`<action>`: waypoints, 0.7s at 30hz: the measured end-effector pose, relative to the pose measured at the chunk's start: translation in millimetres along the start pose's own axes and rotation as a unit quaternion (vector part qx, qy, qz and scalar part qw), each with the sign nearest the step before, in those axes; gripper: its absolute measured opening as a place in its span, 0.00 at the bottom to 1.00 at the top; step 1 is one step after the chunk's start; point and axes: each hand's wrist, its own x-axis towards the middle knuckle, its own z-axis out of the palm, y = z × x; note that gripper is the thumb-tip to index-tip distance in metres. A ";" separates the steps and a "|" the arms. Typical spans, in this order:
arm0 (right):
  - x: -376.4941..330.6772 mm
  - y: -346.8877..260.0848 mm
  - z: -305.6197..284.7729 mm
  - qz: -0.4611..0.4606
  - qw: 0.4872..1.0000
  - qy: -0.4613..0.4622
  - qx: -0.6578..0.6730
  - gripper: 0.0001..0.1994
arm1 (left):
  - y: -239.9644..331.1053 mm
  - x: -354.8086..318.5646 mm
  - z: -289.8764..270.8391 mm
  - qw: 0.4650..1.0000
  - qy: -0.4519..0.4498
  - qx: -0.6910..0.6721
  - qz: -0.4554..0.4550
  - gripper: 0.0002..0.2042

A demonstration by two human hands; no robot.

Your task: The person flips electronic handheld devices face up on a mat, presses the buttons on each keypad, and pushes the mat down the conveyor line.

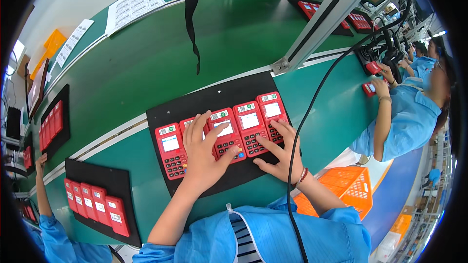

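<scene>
Several red card payment terminals stand side by side on a black mat (219,90) in front of me, screens lit and keypads facing up. My left hand (204,153) is open, fingers spread over the second terminal (186,122) and the middle terminal (225,129), hiding much of the second. My right hand (282,153) is also open. Its fingers rest at the keypads of the fourth terminal (251,124) and the rightmost terminal (271,109). The leftmost terminal (170,151) is untouched.
Left of me, another black mat (97,169) holds several red terminals (95,204) face down. A green conveyor belt (234,34) runs beyond. A black cable (312,107) hangs at right; an orange crate (358,190) sits below. Co-workers (404,117) work on both sides.
</scene>
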 end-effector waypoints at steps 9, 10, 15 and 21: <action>-1.9 4.6 0.8 -0.007 1.000 -0.006 -0.014 0.26 | 2.6 1.2 5.8 0.999 0.027 0.021 -0.014 0.24; -2.1 4.5 1.5 -0.010 1.000 0.000 -0.008 0.24 | -0.3 0.7 6.9 0.999 0.028 0.023 -0.010 0.25; -5.9 8.9 -0.3 -0.043 0.998 0.035 0.038 0.19 | 1.0 -1.3 0.7 0.999 0.022 0.020 0.024 0.30; -6.8 8.4 -4.2 -0.052 0.998 0.022 0.024 0.18 | 5.0 -0.6 -3.1 1.000 -0.026 0.007 0.012 0.33</action>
